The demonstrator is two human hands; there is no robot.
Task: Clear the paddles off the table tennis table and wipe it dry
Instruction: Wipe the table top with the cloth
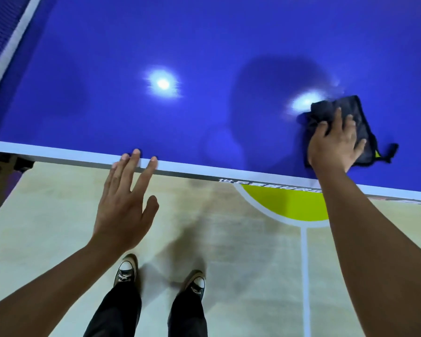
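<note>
The blue table tennis table (131,113) fills the upper half of the view, its white edge line running along the near side. A dark cloth (360,117) lies bunched on the table at the right. My right hand (336,147) presses flat on the cloth with fingers spread. My left hand (124,203) is open, fingers straight, its fingertips at the table's white near edge. No paddle is in view.
The net (3,45) runs along the upper left corner. Below the table edge is a pale wooden floor with a yellow-green half circle (289,205) and white lines. My feet in dark sneakers (127,273) stand close to the table.
</note>
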